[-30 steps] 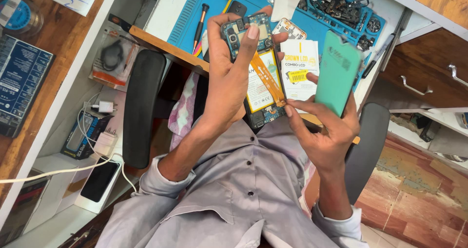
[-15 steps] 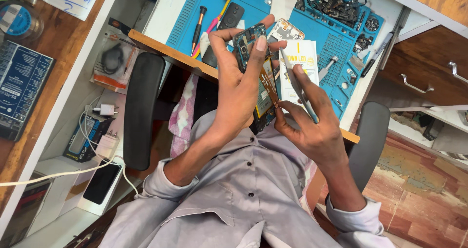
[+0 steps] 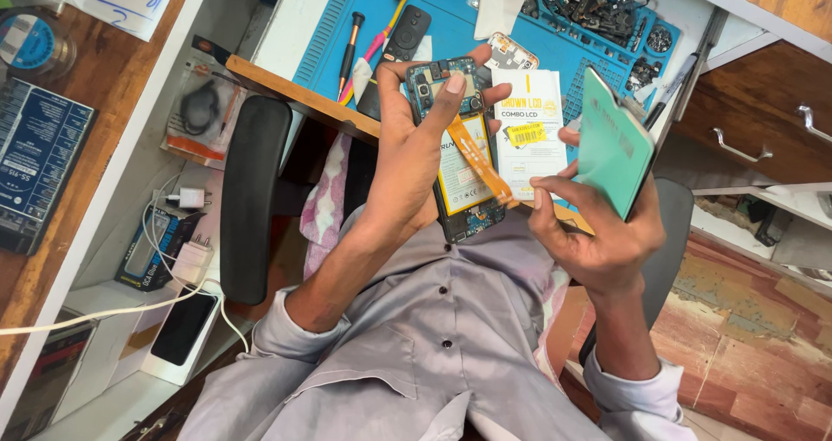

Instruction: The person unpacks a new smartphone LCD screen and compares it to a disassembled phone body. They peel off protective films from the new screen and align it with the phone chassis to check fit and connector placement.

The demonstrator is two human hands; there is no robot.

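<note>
Clearly the phone (image 3: 458,151) is opened up, insides and orange ribbon cable (image 3: 481,162) bare, gripped in the left hand (image 3: 414,151) above the lap. The right hand (image 3: 598,224) clasps the green back cover (image 3: 614,142) (held apart, not fitted); by my reading, closing up remains.

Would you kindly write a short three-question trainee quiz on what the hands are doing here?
1. True or false: the left hand holds the opened phone.
2. Which hand holds the green panel?
3. The orange ribbon cable lies: A) across the phone B) on the blue mat C) on the chair.

Key: 1 true; 2 the right hand; 3 A.
</note>
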